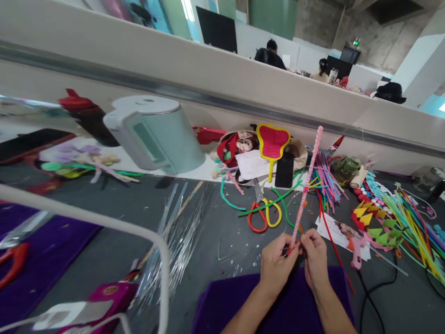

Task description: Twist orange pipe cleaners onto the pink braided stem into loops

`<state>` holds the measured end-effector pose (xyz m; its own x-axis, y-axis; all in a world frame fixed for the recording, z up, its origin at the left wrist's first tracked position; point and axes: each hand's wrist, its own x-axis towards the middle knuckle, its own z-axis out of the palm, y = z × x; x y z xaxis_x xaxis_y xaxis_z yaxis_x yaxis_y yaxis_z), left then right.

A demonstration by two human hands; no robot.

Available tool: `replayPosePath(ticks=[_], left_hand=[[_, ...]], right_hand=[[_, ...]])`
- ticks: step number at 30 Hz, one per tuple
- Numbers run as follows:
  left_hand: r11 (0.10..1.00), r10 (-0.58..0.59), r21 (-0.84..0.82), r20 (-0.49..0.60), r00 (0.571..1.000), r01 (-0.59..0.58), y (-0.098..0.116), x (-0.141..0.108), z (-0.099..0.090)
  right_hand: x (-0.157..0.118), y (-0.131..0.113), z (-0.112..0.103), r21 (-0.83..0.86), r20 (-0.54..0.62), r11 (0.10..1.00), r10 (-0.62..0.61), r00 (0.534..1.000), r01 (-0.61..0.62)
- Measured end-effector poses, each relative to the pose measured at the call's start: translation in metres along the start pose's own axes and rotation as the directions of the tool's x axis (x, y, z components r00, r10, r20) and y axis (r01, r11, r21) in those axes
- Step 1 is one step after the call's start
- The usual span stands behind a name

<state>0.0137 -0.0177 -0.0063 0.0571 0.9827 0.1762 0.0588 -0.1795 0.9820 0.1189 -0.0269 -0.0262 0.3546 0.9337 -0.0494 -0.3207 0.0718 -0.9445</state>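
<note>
Pink stick (305,189) leans, left hand (278,264) pinching base, right hand (315,256) close, grip unclear; loose pinch could topple it!

Pink stem (307,178), base partly hidden by left hand (276,260)

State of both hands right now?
Left hand: closed, holding the pink stick near its lower end.
Right hand: closed beside it; whether holding anything can't be told.

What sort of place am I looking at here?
Probably a shared craft workroom: bundled colourful stems that look like pipe cleaners, a pink glue gun and scissors lie on the dark worktable, with other people visible beyond the partition.
</note>
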Motion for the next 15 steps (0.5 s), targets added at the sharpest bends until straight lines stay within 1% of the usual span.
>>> replayPosePath(ticks=[3,6,10,13,15], left_hand=[[0.997,0.047,0.065,0.027,0.999,-0.048,0.002,-0.001,0.0],[0.994,0.069,0.082,0.057,0.996,-0.073,0.003,-0.001,0.0],[1.0,-0.005,0.005,0.076,0.997,0.005,-0.002,0.001,0.001],[0.994,-0.068,-0.081,0.099,0.993,0.076,-0.004,0.003,0.001],[0.982,-0.115,-0.134,0.116,0.987,0.13,-0.003,0.005,0.001]], right_hand=[[-0.001,0.0,0.001,0.018,-0.057,1.0,0.025,0.998,-0.024],[-0.001,-0.003,0.002,0.04,-0.067,0.997,0.068,0.995,-0.066],[-0.002,-0.011,0.002,0.06,0.002,0.985,0.163,0.987,-0.163],[-0.003,-0.016,-0.001,0.045,0.057,0.979,0.196,0.979,-0.199],[-0.002,-0.018,-0.004,0.086,0.088,0.969,0.222,0.971,-0.23]])
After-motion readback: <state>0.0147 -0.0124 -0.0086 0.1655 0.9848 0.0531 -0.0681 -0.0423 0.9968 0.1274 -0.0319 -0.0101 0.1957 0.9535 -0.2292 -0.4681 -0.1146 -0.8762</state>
